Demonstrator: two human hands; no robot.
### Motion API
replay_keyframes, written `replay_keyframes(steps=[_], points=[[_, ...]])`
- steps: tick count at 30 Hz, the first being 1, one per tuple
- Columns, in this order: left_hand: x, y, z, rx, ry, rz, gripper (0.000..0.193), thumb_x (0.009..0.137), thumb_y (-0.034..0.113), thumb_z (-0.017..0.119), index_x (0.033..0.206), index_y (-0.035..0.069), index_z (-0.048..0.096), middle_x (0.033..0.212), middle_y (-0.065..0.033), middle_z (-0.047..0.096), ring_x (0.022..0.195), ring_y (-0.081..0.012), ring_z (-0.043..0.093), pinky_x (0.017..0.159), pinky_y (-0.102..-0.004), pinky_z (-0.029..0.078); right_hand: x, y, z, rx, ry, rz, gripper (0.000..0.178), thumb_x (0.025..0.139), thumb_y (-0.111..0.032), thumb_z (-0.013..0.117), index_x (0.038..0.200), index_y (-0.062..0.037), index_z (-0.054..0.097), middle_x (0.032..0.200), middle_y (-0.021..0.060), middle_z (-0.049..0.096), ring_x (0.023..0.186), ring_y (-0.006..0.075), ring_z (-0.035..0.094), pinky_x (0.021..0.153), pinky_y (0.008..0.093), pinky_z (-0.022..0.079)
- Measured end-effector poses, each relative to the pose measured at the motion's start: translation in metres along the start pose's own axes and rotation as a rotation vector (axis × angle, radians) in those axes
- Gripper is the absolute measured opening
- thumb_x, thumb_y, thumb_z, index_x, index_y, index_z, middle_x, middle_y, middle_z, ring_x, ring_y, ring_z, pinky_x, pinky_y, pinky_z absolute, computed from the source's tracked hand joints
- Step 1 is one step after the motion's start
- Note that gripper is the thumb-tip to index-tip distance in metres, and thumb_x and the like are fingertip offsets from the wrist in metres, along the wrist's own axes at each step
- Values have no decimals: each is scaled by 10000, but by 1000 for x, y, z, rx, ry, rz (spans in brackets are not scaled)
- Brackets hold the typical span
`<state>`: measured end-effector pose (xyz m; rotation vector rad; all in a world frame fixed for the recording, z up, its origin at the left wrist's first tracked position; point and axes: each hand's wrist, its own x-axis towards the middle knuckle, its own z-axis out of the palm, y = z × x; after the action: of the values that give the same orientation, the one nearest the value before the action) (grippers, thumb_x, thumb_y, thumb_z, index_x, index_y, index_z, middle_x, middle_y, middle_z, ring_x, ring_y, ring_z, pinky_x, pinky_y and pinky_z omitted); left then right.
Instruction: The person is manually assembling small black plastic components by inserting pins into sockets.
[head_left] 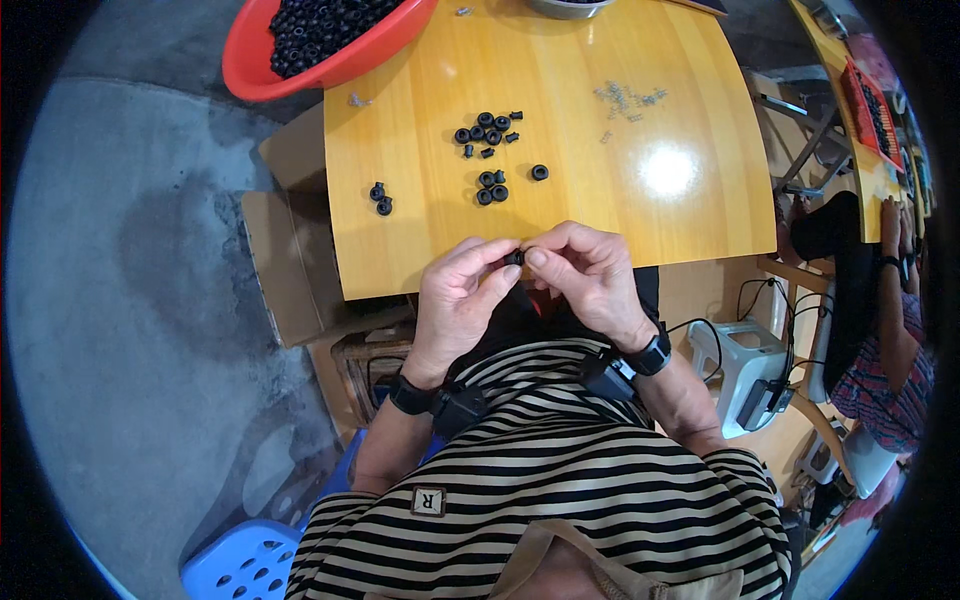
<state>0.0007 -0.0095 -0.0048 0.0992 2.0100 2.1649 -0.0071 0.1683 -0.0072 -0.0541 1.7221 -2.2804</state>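
Observation:
My left hand (462, 298) pinches a small black round part (514, 257) between thumb and fingers, just off the table's near edge. My right hand (590, 278) meets it there, thumb and forefinger closed against the part's right side; whatever lies between those fingertips is hidden. Beyond my hands, several black ring-shaped parts (487, 187) sit in a cluster, with another black ring (540, 172) to their right. Farther back is a looser group of black rings and small spool-like pieces (492, 136). Two more black parts (384, 206) lie toward the left edge.
Tiny silvery pieces (625, 98), perhaps springs, are scattered on the yellow table (420, 90). A red basin (250, 65) heaped with black parts stands far left, a metal bowl (570, 10) at the back. Cardboard boxes (285, 260) adjoin the left side; another person (885, 370) sits at right.

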Motion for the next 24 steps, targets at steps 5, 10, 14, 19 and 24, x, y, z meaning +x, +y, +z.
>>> replay_keyframes(steps=[5, 10, 14, 19, 24], points=[[-2, -1, -2, -281, -7, -69, 273, 903, -34, 626, 1174, -36, 594, 1048, -68, 644, 959, -120, 611, 877, -263, 498, -2, 1, -7, 234, -28, 63, 151, 947, -97, 628, 1068, -18, 672, 845, 46, 687, 702, 79, 614, 632, 213, 516], [-1, -4, -2, -377, -46, -77, 246, 929, -10, 602, 1174, -28, 593, 1072, -73, 647, 984, -126, 610, 905, -273, 494, -3, 8, -2, 297, -3, 23, 163, 951, -70, 603, 1086, 7, 651, 874, 83, 688, 755, 127, 660, 662, 250, 549], [0, -5, 3, -298, 16, -54, 223, 943, -8, 579, 1164, -28, 604, 1050, -67, 639, 964, -136, 620, 886, -280, 505, -6, 9, -1, 295, -5, 43, 168, 953, -69, 597, 1094, 7, 647, 886, 88, 691, 768, 137, 668, 682, 258, 559], [0, -2, 5, -287, 38, -55, 231, 931, -26, 589, 1162, -35, 605, 1027, -70, 636, 923, -139, 633, 846, -277, 521, -6, 6, 1, 342, 10, 65, 182, 963, -73, 582, 1115, 12, 634, 895, 89, 689, 770, 136, 670, 685, 262, 562], [0, -4, 8, -328, -11, 38, 297, 886, -68, 635, 1179, -36, 598, 1021, -82, 635, 906, -135, 634, 817, -266, 523, -7, 7, 0, 399, -28, 60, 173, 967, -72, 581, 1110, 1, 647, 882, 72, 676, 771, 113, 637, 678, 248, 546]])
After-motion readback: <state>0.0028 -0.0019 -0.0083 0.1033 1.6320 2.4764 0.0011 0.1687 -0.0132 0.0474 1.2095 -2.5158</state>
